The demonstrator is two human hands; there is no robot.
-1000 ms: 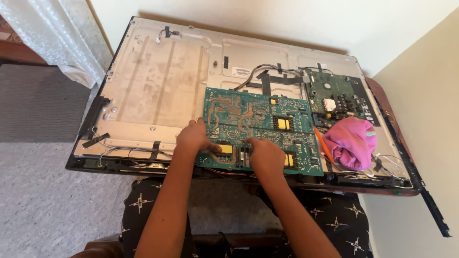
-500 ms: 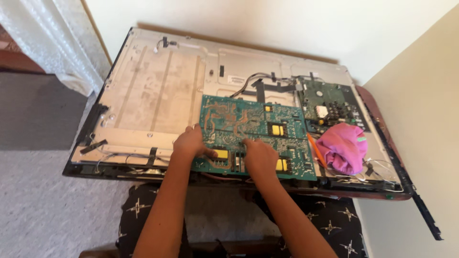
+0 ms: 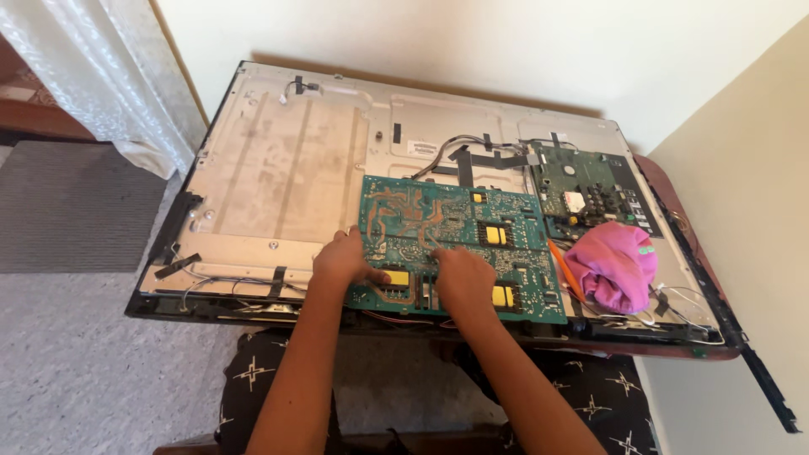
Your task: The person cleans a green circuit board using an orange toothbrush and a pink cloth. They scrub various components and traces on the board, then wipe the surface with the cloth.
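A large green circuit board (image 3: pixel 455 223) with yellow parts lies on the bare metal back of an opened flat-screen television (image 3: pixel 278 168). My left hand (image 3: pixel 344 259) rests on the board's near left edge, fingers curled by a yellow part. Beside it, my right hand (image 3: pixel 462 276) presses down on the board's near middle. Neither hand holds a tool that I can see.
A smaller green board (image 3: pixel 590 190) sits at the far right of the panel, with a crumpled pink cloth (image 3: pixel 613 268) and an orange-handled tool (image 3: pixel 563 268) beside it. Black cables (image 3: pixel 459 152) run above the board. A curtain (image 3: pixel 101 76) hangs far left; a wall is at right.
The view has shifted slightly. My right hand has slid a little toward the board's middle; my left hand stays at the board's left edge.
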